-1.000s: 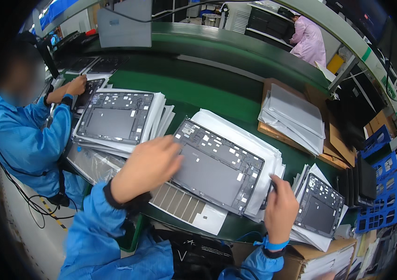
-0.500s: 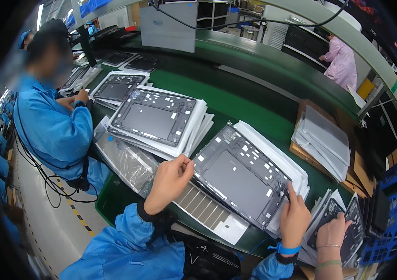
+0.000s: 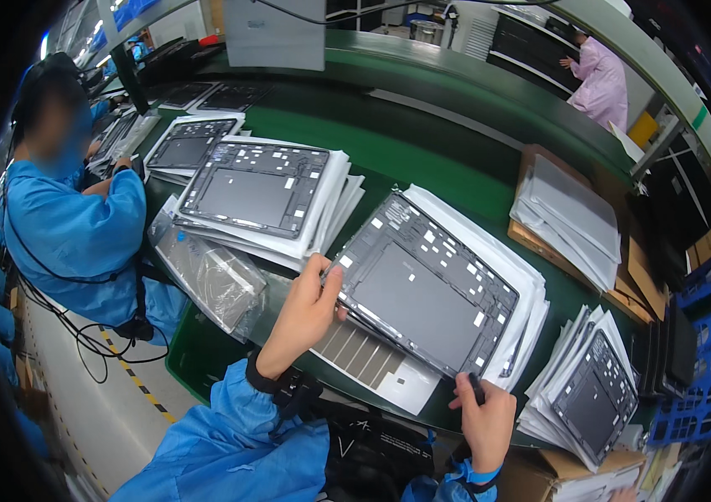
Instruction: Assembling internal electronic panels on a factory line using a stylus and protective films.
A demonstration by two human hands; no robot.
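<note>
A dark grey tablet housing (image 3: 418, 297), its inner side up with small white pads, lies tilted over a stack of white-sleeved sheets (image 3: 531, 289). My left hand (image 3: 301, 314) pinches its left corner, thumb on top and fingers below. At the near right corner my right hand (image 3: 487, 418) is closed on the housing's edge. A small black piece shows between its fingers; what it is I cannot make out. Under the housing's near edge lies a sheet of grey-brown strips (image 3: 360, 356) on white backing.
More housings on white sleeves (image 3: 259, 197) stand to the left, beside a clear plastic bag (image 3: 209, 280). To the right are another housing stack (image 3: 594, 393), a pile of grey sleeves (image 3: 569, 217) on cardboard and a blue rack (image 3: 694, 389). A co-worker in blue (image 3: 71, 226) sits at left.
My right hand has moved from the housing's right edge down to its near corner. The housing has shifted slightly off its stack. Another person's hand has left the right stack.
</note>
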